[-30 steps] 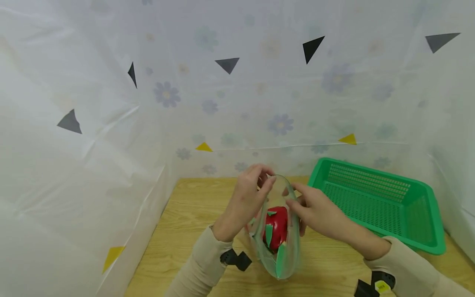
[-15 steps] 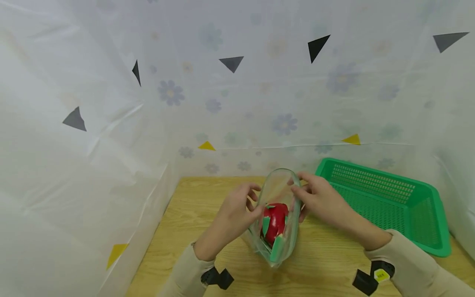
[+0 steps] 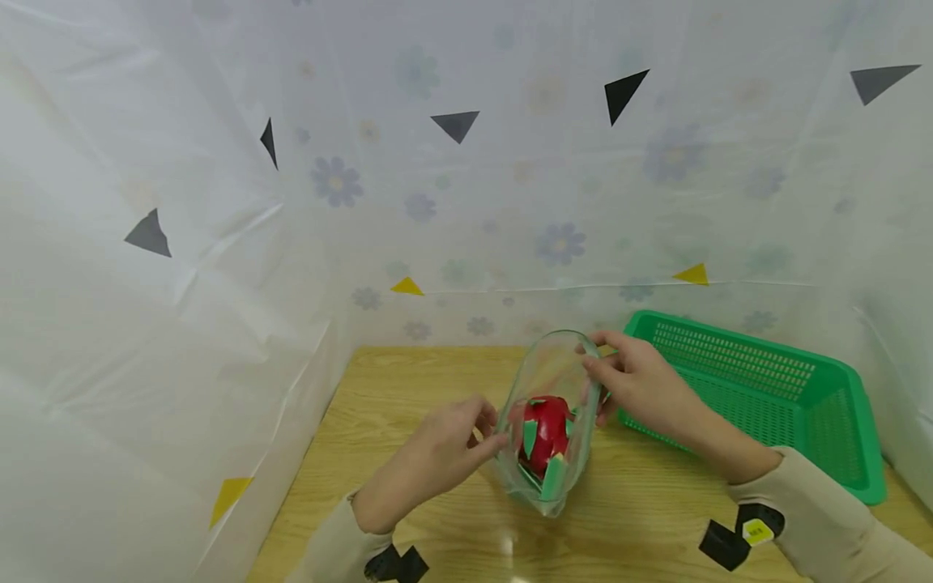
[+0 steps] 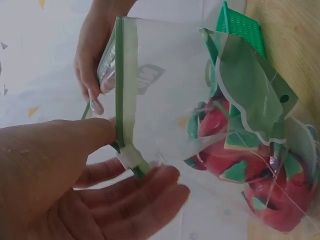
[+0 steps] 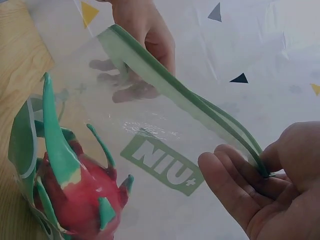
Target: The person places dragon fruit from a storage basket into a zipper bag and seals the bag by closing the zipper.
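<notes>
Both hands slid apart along the clear plastic zip bag [image 3: 551,421], left hand [image 3: 437,453] and right hand [image 3: 641,389] pinching its green strip, red dragon fruit [image 3: 543,433] inside.

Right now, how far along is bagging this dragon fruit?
Done: the dragon fruit already sits inside the clear zip bag, which stands on the wooden table.
In hand: the left hand and right hand each pinch one end of the green zip strip.
Left: the head view shows the mouth gaping, so sealing remains. The green basket holds nothing visible.
</notes>
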Available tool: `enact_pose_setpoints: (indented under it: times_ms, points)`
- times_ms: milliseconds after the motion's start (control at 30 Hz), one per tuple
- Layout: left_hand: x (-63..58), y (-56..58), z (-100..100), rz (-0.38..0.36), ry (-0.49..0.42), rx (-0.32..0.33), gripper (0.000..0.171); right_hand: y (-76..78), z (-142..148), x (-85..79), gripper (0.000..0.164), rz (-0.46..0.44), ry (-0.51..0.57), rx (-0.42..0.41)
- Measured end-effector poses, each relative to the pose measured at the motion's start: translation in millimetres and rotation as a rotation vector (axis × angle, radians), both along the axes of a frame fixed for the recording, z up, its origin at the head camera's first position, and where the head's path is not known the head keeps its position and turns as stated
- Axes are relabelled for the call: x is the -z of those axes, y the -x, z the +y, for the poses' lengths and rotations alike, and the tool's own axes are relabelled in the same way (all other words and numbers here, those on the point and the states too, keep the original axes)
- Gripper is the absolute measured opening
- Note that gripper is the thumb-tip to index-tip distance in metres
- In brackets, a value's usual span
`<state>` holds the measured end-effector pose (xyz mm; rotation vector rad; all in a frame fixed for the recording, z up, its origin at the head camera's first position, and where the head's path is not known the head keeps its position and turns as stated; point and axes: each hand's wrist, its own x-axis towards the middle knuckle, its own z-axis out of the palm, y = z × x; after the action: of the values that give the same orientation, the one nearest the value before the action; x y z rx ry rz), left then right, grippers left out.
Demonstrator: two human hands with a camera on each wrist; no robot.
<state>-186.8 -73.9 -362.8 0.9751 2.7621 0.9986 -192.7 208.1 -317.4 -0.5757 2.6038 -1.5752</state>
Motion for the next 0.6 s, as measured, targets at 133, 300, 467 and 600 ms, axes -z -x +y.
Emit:
enact_pose_setpoints:
  times_ms: [133,300,467,600]
  points:
    - [2.7,-0.3,-4.1,-0.105,-0.058,0.054,0.017,0.2,3.5,-0.6,0.037,-0.022,0.010,0.004]
    - [13.0,-2.2,-4.5,0.044,-0.131,0.144,0.021,1.5,5.4,-1.1,0.038,-0.031,0.006,0.010]
    - [24.5,-0.4,-2.4,0.422,-0.098,0.166,0.016,2.5,6.6,-2.5,0.039,-0.037,-0.001,0.007]
    - [24.9,3.6,-4.6,0.541,-0.101,0.076,0.013,2.8,10.9,-4.2,0.044,-0.006,-0.041,0.046]
